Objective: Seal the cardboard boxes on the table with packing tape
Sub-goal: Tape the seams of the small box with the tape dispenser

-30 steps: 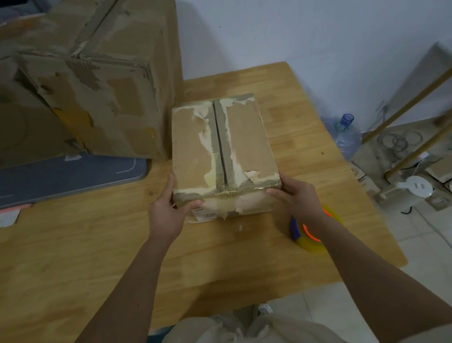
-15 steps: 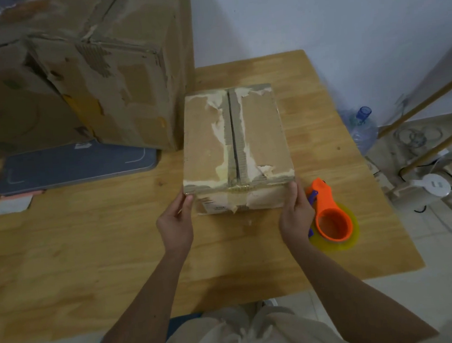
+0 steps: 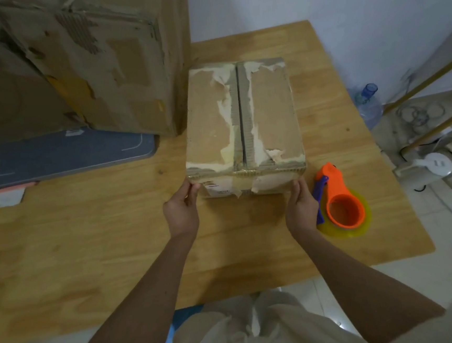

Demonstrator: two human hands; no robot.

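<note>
Here both hands, left (image 3: 182, 213) and right (image 3: 302, 208), steady the small box (image 3: 242, 115) at its near corners, squaring it for taping; neither grip closes.

Both bare forearms are stretched forward from the near edge. The left hand (image 3: 181, 213) is raised with fingers (image 3: 190, 186) loosely curled, thumb uppermost. The right hand (image 3: 301, 205) is held edge-on, fingers (image 3: 295, 185) extended and pointing far.

Bare forearms, no sleeves, no rings on the left hand (image 3: 182, 213) or right hand (image 3: 302, 208); pale beige trousers (image 3: 260, 329) below.
</note>
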